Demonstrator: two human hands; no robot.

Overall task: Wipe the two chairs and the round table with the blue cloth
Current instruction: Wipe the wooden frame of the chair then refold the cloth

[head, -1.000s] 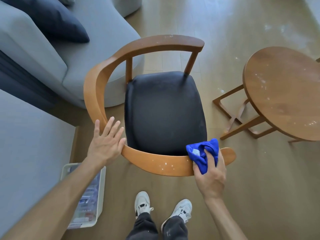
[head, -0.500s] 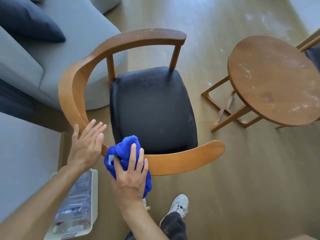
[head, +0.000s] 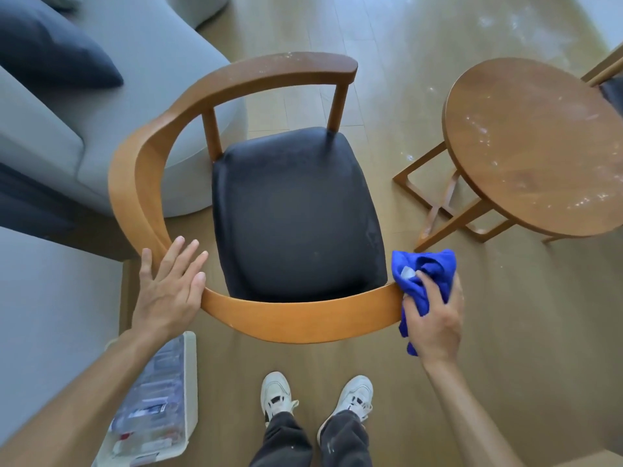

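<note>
A wooden floor [head: 438, 62] carries a grey sofa [head: 118, 79] at ten o'clock and a dusty round counter [head: 539, 146] at two o'clock. The chair [head: 296, 318] stands centre. The left hand [head: 165, 291] rests flat on its rail; the right hand [head: 435, 318] grips the bunched blue cloth [head: 424, 274] at four o'clock.

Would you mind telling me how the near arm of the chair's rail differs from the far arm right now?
The near arm looks clean and pale orange; the far arm is darker brown and speckled with white dust. The near arm has both hands on it: the left hand lies flat on its corner and the right hand grips the blue cloth at its tip; the far arm is untouched. Both belong to one curved wooden rail.
</note>
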